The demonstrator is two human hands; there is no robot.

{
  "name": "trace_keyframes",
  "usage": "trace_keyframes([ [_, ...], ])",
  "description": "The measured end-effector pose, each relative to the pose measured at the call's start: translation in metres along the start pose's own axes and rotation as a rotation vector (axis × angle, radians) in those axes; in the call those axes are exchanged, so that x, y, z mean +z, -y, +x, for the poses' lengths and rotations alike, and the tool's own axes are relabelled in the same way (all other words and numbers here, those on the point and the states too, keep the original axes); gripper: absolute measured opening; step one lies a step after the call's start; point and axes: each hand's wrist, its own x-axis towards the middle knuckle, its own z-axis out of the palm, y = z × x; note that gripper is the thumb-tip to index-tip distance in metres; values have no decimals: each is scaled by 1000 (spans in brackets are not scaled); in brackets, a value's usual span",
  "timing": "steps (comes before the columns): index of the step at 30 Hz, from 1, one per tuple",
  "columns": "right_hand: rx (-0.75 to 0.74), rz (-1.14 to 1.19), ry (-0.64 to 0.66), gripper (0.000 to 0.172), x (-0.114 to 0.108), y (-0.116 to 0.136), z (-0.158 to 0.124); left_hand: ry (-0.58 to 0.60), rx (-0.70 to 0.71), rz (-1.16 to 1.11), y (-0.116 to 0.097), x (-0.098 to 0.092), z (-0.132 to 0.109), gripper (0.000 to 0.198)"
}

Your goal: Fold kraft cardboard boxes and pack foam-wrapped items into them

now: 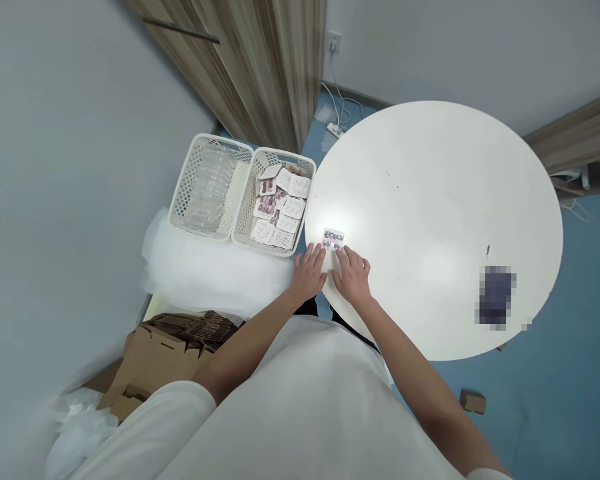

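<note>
A small white card (333, 239) with rows of shiny purple and pink pieces lies near the left edge of the white oval table (430, 187). My left hand (307, 273) is at the table's edge, fingers stretched out, its tips by the card's lower left corner. On the other side my right hand (353, 275) rests with spread fingers, fingertips at the card's lower right edge. Neither hand is closed round anything. Left of the table, a white basket (243, 212) holds many similar cards, some face up with coloured pieces, others showing printed text.
A second white basket (180, 190) holds clear plastic containers. White wrapping sheets (220, 277) and cardboard boxes (165, 357) lie below the baskets. A blurred dark object (496, 295) is at the table's right. A power strip (335, 130) with cables and a small box (473, 402) are on the floor.
</note>
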Motion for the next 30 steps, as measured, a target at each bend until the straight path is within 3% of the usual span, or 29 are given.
trace_keyframes([
  [6,-54,37,-20,49,-13,0,-7,-52,36,-98,10,-13,-21,50],
  [12,-197,182,-16,48,-27,11,1,-171,-78,-175,21,-27,-49,41],
  [16,-297,406,71,47,-34,25,2,-228,-181,-156,21,-31,-78,36],
  [21,-290,601,211,40,-35,39,-5,-228,-331,-135,24,-38,-111,35],
  [26,-287,680,296,34,-35,56,2,-264,-469,-158,42,-68,-123,37],
  [30,-294,728,354,33,-34,85,27,-275,-545,-102,75,-97,-124,40],
])
